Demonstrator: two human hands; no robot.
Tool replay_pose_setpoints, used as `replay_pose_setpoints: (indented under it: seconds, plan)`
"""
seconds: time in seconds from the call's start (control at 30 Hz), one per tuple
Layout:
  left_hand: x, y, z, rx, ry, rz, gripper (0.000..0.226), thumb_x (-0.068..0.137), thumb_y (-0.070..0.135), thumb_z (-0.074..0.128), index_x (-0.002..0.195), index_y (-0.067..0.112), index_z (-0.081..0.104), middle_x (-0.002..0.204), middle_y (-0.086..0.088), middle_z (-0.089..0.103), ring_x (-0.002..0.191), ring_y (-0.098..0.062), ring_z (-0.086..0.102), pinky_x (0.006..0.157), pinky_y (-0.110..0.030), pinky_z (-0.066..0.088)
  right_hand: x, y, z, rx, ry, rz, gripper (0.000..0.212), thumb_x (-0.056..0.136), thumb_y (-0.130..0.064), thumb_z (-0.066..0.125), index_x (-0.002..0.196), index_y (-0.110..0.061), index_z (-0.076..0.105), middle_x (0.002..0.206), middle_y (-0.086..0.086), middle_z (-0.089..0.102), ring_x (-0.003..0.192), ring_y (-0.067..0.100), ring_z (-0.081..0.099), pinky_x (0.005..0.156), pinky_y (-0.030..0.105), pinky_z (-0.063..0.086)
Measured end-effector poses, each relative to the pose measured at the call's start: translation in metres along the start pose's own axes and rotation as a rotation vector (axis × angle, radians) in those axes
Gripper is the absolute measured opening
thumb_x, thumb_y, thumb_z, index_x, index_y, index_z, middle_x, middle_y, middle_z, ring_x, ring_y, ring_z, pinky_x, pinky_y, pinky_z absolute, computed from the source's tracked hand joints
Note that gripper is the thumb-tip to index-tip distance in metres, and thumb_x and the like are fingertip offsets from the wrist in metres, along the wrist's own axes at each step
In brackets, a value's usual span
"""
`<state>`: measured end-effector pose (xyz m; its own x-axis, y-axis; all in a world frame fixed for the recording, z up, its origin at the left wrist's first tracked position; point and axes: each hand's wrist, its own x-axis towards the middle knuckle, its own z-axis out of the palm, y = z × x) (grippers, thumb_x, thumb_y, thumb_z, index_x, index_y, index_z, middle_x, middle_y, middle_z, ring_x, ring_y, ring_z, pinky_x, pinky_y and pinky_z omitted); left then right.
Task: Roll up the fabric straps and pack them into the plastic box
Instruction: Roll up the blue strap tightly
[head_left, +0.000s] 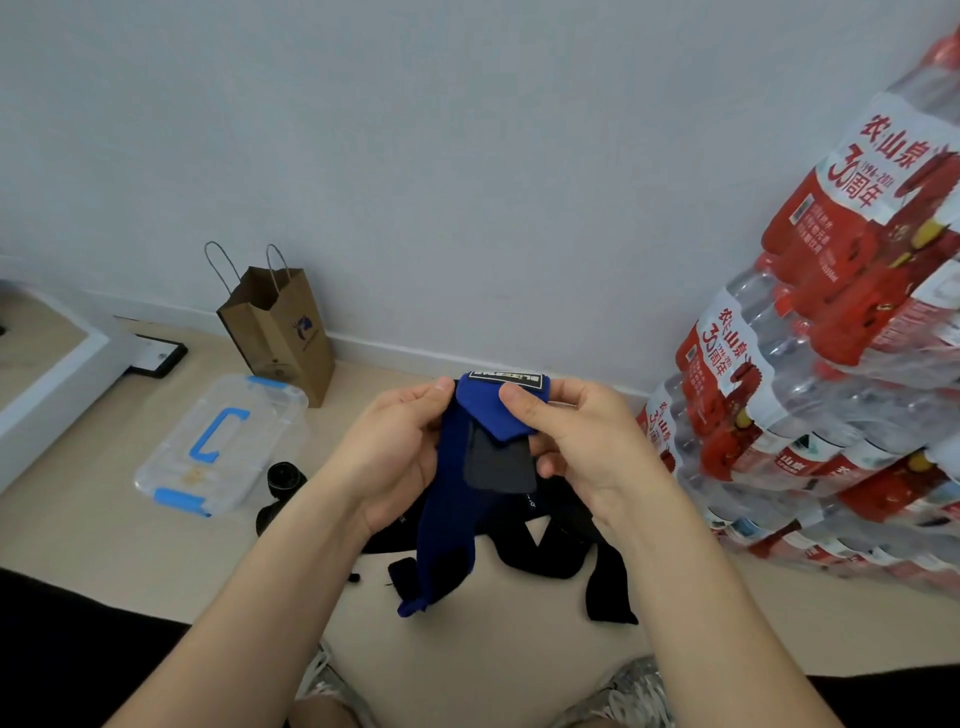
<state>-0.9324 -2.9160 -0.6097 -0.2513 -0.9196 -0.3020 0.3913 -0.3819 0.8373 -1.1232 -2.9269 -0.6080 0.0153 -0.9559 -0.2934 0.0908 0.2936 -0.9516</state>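
**Two hands on one blue strap**

Both hands hold the blue strap (451, 525) up by its top end. The left hand (400, 452) pinches the upper left edge, thumb in front and fingers curled behind. The right hand (587, 441) grips the upper right, its thumb pressed on a folded-down blue flap. Between the two thumbs a black label (506, 380) runs along the strap's top edge; its white lettering is too blurred to read. Just below the right thumb a grey patch (501, 465) sits on the strap's face. The rest of the strap hangs down between the wrists, and its lower end reaches the floor (104, 540) or hangs just above it.

Below and behind the hands, black straps (545, 551) lie unrolled in a loose tangle on the floor.

Left of the left hand, apart from it, lies the plastic box (223, 447), which is clear, with a blue handle, blue clips and its lid on. Between the box and the left wrist sits a small black round thing (283, 478), possibly a rolled strap. A brown paper bag (278, 327) stands beyond the box against the wall. Right of the right hand rise stacked packs of water bottles (831, 364) with red labels.
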Motion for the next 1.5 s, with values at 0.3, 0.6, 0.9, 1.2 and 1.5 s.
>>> replay_pose_setpoints:
  seconds: [0.3, 0.6, 0.9, 1.2, 1.5]
  plan:
    - [0.002, 0.008, -0.007, 0.123, 0.056, -0.031, 0.042, 0.117, 0.025, 0.04, 0.125, 0.002, 0.074, 0.119, -0.021, 0.079, 0.101, -0.03, 0.08, 0.087, -0.041, 0.067, 0.001, 0.011, 0.01, -0.238, 0.126, -0.268, 0.03, 0.076, -0.037, 0.098, 0.097, -0.025, 0.08, 0.085, -0.007, 0.083, 0.078, 0.013, 0.081, 0.068, 0.033, 0.063]
    - [-0.007, 0.008, -0.003, 0.302, -0.005, 0.044, 0.048, 0.118, 0.038, 0.039, 0.122, 0.008, 0.077, 0.118, -0.016, 0.08, 0.115, -0.034, 0.076, 0.101, -0.046, 0.061, 0.002, 0.014, 0.01, -0.469, 0.191, -0.377, 0.028, 0.077, -0.049, 0.095, 0.094, -0.031, 0.08, 0.086, -0.015, 0.079, 0.072, 0.006, 0.071, 0.07, 0.035, 0.061]
    - [-0.008, 0.001, 0.015, 0.501, 0.194, 0.289, 0.034, 0.115, 0.032, 0.049, 0.113, 0.009, 0.074, 0.103, -0.012, 0.082, 0.1, -0.035, 0.079, 0.09, -0.052, 0.063, -0.004, -0.002, 0.01, -0.452, -0.057, -0.27, 0.052, 0.079, -0.072, 0.069, 0.105, -0.027, 0.077, 0.086, -0.004, 0.082, 0.072, 0.02, 0.078, 0.062, 0.041, 0.062]
    - [-0.009, -0.006, 0.014, 0.414, -0.053, 0.325, 0.016, 0.11, 0.022, 0.062, 0.113, 0.024, 0.078, 0.11, -0.008, 0.083, 0.101, -0.028, 0.081, 0.084, -0.033, 0.065, -0.008, -0.008, 0.016, -0.378, 0.256, -0.453, 0.052, 0.103, -0.05, 0.067, 0.087, -0.001, 0.058, 0.068, 0.011, 0.063, 0.059, 0.024, 0.057, 0.06, 0.04, 0.054]
    - [-0.012, -0.002, -0.01, 0.488, -0.173, 0.258, 0.022, 0.101, 0.031, 0.065, 0.092, 0.012, 0.074, 0.085, -0.012, 0.077, 0.074, -0.016, 0.07, 0.069, -0.026, 0.055, -0.005, -0.013, 0.008, 0.45, 0.087, -0.058, 0.034, 0.102, -0.011, 0.07, 0.136, -0.009, 0.066, 0.124, 0.015, 0.078, 0.11, 0.032, 0.079, 0.083, 0.047, 0.068]
